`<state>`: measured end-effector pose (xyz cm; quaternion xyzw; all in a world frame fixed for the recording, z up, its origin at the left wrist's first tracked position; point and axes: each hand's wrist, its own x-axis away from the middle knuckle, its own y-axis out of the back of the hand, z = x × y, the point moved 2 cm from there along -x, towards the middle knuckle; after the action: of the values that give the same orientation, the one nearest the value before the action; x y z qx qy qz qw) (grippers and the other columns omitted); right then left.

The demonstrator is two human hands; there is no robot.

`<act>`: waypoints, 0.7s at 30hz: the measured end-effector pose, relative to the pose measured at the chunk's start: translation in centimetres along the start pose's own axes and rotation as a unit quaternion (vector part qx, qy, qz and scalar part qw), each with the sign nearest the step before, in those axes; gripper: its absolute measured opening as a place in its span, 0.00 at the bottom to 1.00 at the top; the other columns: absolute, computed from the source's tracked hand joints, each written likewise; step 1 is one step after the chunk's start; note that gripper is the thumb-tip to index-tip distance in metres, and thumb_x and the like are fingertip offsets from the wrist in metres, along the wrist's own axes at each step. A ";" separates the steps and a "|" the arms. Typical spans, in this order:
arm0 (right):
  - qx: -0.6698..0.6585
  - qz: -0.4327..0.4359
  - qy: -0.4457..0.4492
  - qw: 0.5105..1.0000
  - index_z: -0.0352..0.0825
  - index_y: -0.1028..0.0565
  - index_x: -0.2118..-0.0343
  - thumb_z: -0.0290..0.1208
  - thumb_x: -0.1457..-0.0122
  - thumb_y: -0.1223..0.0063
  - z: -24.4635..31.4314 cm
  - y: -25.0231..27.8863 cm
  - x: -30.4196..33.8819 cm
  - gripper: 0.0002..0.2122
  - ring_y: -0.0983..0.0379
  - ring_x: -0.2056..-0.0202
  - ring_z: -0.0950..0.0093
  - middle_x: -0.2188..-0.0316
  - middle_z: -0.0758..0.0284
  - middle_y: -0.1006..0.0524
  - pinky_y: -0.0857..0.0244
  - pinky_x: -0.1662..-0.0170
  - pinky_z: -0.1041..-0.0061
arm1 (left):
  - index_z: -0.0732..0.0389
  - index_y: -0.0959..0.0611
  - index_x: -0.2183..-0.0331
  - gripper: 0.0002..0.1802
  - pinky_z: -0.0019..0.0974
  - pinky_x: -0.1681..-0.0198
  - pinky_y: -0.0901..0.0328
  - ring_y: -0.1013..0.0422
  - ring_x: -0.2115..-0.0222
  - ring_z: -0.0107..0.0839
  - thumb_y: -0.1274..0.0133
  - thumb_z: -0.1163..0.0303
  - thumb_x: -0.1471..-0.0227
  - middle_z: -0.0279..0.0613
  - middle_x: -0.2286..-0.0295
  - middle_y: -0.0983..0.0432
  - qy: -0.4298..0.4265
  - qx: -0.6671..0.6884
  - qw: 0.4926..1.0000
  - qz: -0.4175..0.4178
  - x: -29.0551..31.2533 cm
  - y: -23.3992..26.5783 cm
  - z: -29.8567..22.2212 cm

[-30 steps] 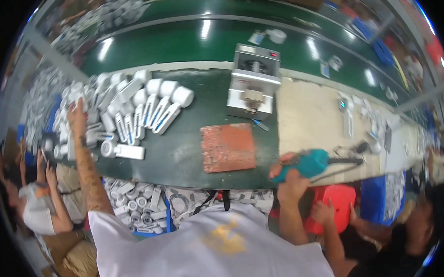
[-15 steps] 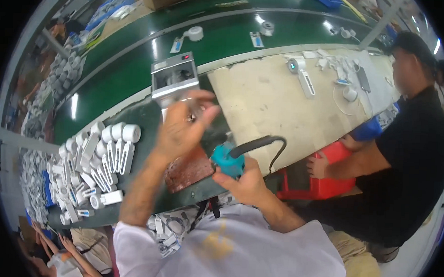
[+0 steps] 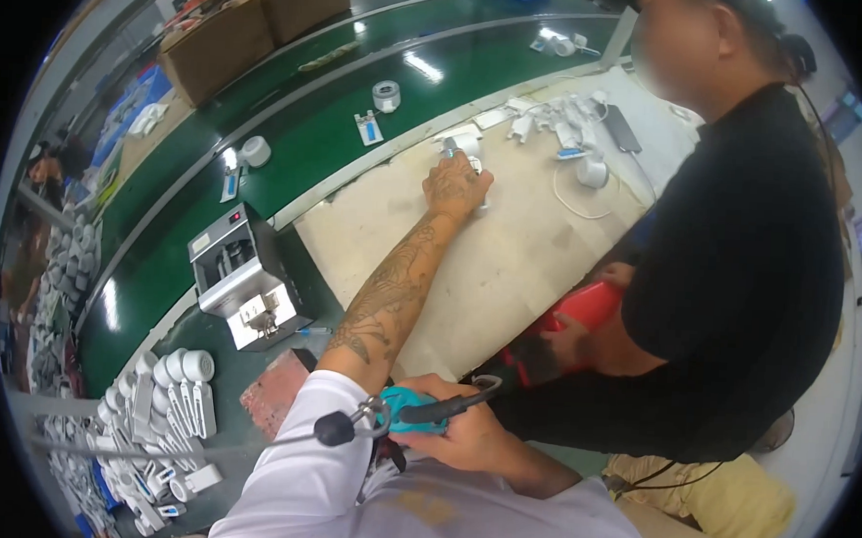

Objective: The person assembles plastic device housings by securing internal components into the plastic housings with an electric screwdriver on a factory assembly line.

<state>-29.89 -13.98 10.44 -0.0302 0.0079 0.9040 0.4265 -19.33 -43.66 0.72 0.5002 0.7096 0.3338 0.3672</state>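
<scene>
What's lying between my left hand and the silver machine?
In the head view, the stretch from your left hand to the silver machine is bare: just beige sheet, then a strip of dark green tabletop beside the machine.

A second ago the left hand (image 3: pixel 456 186) was at the white parts left of the grey machine (image 3: pixel 243 285), then in front of it; now it reaches to its right, over a white device (image 3: pixel 475 163), mostly covering it. The left sleeve (image 3: pixel 308 451) now overlaps the red pad (image 3: pixel 276 394) in front of the machine. More cardboard boxes (image 3: pixel 219 56) have come into view beyond the machine.
</scene>
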 end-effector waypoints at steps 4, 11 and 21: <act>0.062 -0.042 0.126 0.989 0.32 0.24 0.53 0.33 0.47 0.32 0.0 0.3 -0.6 0.19 0.21 0.66 0.64 0.66 0.58 0.20 0.28 0.61 0.70 | 0.62 0.22 0.60 0.24 0.49 0.53 0.35 0.29 0.56 0.47 0.43 0.51 0.50 0.48 0.61 0.24 -0.038 0.077 0.996 -0.024 3.2 3.3 3.3; 0.037 -0.037 0.005 0.999 0.31 0.24 0.55 0.29 0.43 0.37 -1.7 -0.8 -2.1 0.15 0.26 0.67 0.75 0.68 0.63 0.21 0.31 0.60 0.73 | 0.63 0.20 0.66 0.11 0.45 0.66 0.32 0.26 0.68 0.48 0.38 0.67 0.49 0.48 0.70 0.24 -0.176 0.082 0.973 -0.123 17.7 15.5 9.0; -0.124 -0.054 0.090 0.987 0.25 0.29 0.54 0.51 0.37 0.48 -3.0 -7.3 -6.6 0.27 0.32 0.75 0.78 0.77 0.67 0.28 0.38 0.70 0.78 | 0.60 0.19 0.63 0.14 0.43 0.61 0.32 0.27 0.65 0.44 0.38 0.62 0.49 0.42 0.68 0.25 -0.144 -0.007 0.982 -0.120 34.3 23.1 18.1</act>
<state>-19.89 -14.57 7.90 -0.1644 -0.0676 0.8671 0.4653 -0.98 -2.60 4.52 0.4519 0.7016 0.2168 0.5065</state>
